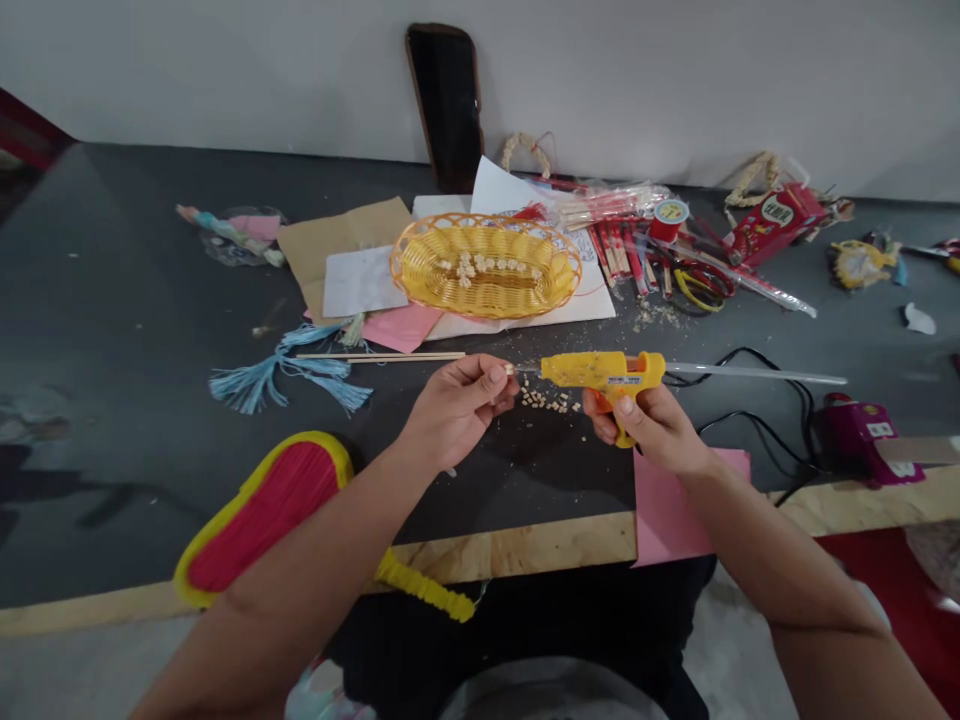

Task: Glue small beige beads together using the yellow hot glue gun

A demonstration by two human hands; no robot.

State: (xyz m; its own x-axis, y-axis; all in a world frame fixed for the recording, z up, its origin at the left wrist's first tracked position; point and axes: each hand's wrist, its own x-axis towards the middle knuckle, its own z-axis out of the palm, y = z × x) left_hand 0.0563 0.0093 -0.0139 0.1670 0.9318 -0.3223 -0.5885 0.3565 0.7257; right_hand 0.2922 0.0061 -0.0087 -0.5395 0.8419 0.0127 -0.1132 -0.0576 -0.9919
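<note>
A yellow hot glue gun (589, 369) sits in the grip of my right hand (656, 425), its nozzle pointing left. A long clear glue stick (757, 372) sticks out of its back end. My left hand (469, 400) pinches a small pale wooden piece (509, 370) between thumb and fingertips, right by the nozzle tip. Whether the tip touches it I cannot tell. Below the gun, many tiny pale wooden bits (551, 401) lie scattered on the dark tabletop. Behind my hands, a yellow woven basket (420, 290) holds several small pale clusters (466, 268).
A pink and yellow paddle-shaped object (270, 510) lies at the left front, near a blue tassel (251, 385) and thin sticks (390, 357). A phone (446, 105) leans on the wall. Right are red thread (667, 222), a black cord (761, 425), a purple box (862, 430) and pink paper (675, 510).
</note>
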